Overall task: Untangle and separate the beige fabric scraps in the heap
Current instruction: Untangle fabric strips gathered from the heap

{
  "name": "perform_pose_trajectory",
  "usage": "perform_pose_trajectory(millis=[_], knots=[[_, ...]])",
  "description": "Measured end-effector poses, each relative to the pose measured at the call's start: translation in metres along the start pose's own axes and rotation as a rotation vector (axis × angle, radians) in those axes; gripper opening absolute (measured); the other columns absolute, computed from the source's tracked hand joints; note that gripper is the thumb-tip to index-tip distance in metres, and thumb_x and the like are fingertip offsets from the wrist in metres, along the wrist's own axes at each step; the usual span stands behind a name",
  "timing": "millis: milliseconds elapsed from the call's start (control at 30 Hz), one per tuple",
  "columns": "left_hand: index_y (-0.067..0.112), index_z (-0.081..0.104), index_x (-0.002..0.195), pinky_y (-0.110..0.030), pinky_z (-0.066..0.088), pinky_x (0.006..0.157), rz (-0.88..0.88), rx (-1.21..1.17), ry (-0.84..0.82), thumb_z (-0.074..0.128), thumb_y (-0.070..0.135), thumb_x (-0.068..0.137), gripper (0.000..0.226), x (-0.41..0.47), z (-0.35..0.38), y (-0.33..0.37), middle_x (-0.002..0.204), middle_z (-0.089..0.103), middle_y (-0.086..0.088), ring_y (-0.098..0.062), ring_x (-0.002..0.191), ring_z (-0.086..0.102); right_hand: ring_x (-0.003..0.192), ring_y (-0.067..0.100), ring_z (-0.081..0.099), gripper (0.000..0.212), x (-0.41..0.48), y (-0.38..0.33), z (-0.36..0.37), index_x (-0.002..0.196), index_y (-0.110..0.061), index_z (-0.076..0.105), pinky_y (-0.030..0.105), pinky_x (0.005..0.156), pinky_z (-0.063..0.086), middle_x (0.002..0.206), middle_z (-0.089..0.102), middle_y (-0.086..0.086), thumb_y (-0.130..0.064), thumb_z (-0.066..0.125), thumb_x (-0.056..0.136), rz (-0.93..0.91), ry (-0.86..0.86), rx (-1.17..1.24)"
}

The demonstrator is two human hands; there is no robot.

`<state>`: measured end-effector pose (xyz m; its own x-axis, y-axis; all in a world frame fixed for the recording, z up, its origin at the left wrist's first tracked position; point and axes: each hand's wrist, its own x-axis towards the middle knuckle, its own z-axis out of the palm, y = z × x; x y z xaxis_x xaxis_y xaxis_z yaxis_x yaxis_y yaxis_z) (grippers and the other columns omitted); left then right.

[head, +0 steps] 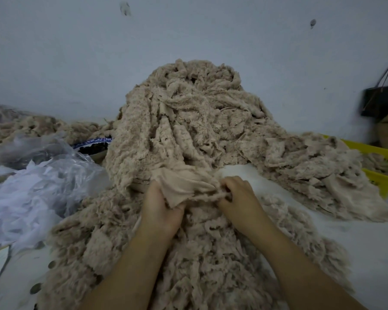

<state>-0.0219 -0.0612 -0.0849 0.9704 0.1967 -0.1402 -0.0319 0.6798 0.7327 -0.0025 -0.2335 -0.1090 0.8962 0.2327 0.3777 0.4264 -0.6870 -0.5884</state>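
A tall heap of beige fuzzy fabric scraps (188, 121) rises against the wall in the middle of the view. A lower spread of loose beige scraps (202, 260) lies in front of it, under my forearms. My left hand (159, 211) grips one end of a smooth beige scrap (182, 184) that still runs up into the heap. My right hand (240, 195) pinches the thin frayed edge of the same scrap at its right end. Both hands are close together, just below the heap's foot.
Clear plastic bags and white gauzy material (27, 193) lie at the left. A blue-rimmed bowl of dark items (94, 146) sits behind them. A yellow crate (381, 166) with scraps stands at the right, and a dark bag (381, 101) hangs on the wall. White table surface (356, 242) shows at the right.
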Motion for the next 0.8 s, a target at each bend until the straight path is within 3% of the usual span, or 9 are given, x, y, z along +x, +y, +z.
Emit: perform_pose_trajectory(millis=[233, 400, 500, 533, 600, 633, 667, 700, 800], knots=[[0.005, 0.063, 0.095, -0.032, 0.058, 0.049, -0.107, -0.13, 0.178, 0.039, 0.028, 0.108, 0.035, 0.008, -0.006, 0.004, 0.066, 0.074, -0.011, -0.022, 0.056, 0.073, 0.083, 0.009, 0.041, 0.018, -0.004, -0.012, -0.01, 0.089, -0.013, 0.058, 0.022, 0.067, 0.036, 0.085, 0.051, -0.011, -0.023, 0.049, 0.102, 0.006, 0.126, 0.203], [-0.001, 0.076, 0.096, -0.041, 0.06, 0.063, -0.211, -0.084, 0.085, 0.037, 0.026, 0.107, 0.048, 0.011, -0.005, 0.003, 0.097, 0.075, -0.021, -0.031, 0.081, 0.076, 0.044, 0.004, 0.03, 0.032, -0.006, -0.018, -0.014, 0.076, -0.014, 0.045, 0.014, 0.044, 0.027, 0.052, 0.038, -0.013, -0.028, 0.043, 0.104, 0.216, 0.108, 0.555], [0.003, 0.08, 0.071, -0.034, 0.058, 0.054, -0.225, -0.118, 0.043, 0.035, 0.028, 0.108, 0.064, 0.014, -0.011, 0.001, 0.062, 0.07, -0.011, -0.026, 0.051, 0.07, 0.06, 0.004, 0.024, 0.035, -0.004, -0.018, -0.014, 0.076, -0.017, 0.033, 0.019, 0.056, 0.021, 0.062, 0.03, -0.015, -0.037, 0.043, 0.104, 0.27, 0.147, 0.666], [0.007, 0.082, 0.088, -0.028, 0.057, 0.053, -0.216, -0.14, 0.032, 0.036, 0.029, 0.109, 0.055, 0.013, -0.011, 0.002, 0.058, 0.069, -0.006, -0.027, 0.049, 0.069, 0.071, 0.002, 0.017, 0.039, -0.004, -0.016, -0.013, 0.087, -0.006, 0.056, 0.023, 0.065, 0.014, 0.067, 0.028, -0.016, -0.04, 0.043, 0.104, 0.278, 0.151, 0.665], [0.012, 0.07, 0.122, -0.023, 0.055, 0.06, -0.22, -0.113, 0.016, 0.044, 0.034, 0.105, 0.038, 0.01, -0.008, 0.004, 0.084, 0.078, -0.005, -0.032, 0.073, 0.075, 0.099, -0.006, 0.03, 0.047, -0.003, -0.013, -0.01, 0.114, 0.001, 0.054, 0.03, 0.09, 0.042, 0.115, 0.05, 0.0, -0.044, 0.043, 0.103, 0.305, 0.182, 0.657], [0.003, 0.072, 0.117, -0.029, 0.058, 0.06, -0.244, -0.088, -0.022, 0.049, 0.039, 0.101, 0.046, 0.009, -0.007, 0.004, 0.094, 0.077, -0.014, -0.035, 0.079, 0.075, 0.103, -0.005, 0.045, 0.052, -0.003, -0.013, -0.01, 0.119, 0.004, 0.051, 0.016, 0.068, 0.054, 0.118, 0.035, -0.009, -0.045, 0.042, 0.103, 0.321, 0.194, 0.692], [-0.004, 0.074, 0.108, -0.039, 0.06, 0.057, -0.276, -0.07, -0.066, 0.052, 0.045, 0.097, 0.054, 0.008, -0.006, 0.003, 0.097, 0.075, -0.023, -0.04, 0.078, 0.074, 0.104, 0.001, 0.057, 0.055, -0.002, -0.014, -0.01, 0.122, 0.004, 0.053, 0.009, 0.064, 0.049, 0.085, 0.039, -0.012, -0.047, 0.042, 0.102, 0.348, 0.198, 0.746], [-0.005, 0.074, 0.105, -0.048, 0.06, 0.054, -0.293, -0.053, -0.082, 0.053, 0.049, 0.094, 0.059, 0.007, -0.007, 0.003, 0.101, 0.073, -0.028, -0.043, 0.079, 0.073, 0.108, 0.003, 0.061, 0.056, -0.001, -0.014, -0.01, 0.129, -0.001, 0.054, 0.008, 0.07, 0.047, 0.119, 0.065, 0.011, -0.049, 0.043, 0.102, 0.391, 0.198, 0.815], [0.004, 0.066, 0.123, -0.049, 0.061, 0.076, -0.255, 0.051, -0.153, 0.048, 0.062, 0.092, 0.069, 0.007, -0.007, -0.001, 0.124, 0.067, -0.024, -0.04, 0.103, 0.071, 0.115, 0.02, 0.061, 0.054, 0.003, -0.013, -0.013, 0.136, -0.021, 0.058, 0.035, 0.097, 0.051, 0.131, 0.063, 0.005, -0.056, 0.05, 0.095, 0.548, 0.158, 1.046]])
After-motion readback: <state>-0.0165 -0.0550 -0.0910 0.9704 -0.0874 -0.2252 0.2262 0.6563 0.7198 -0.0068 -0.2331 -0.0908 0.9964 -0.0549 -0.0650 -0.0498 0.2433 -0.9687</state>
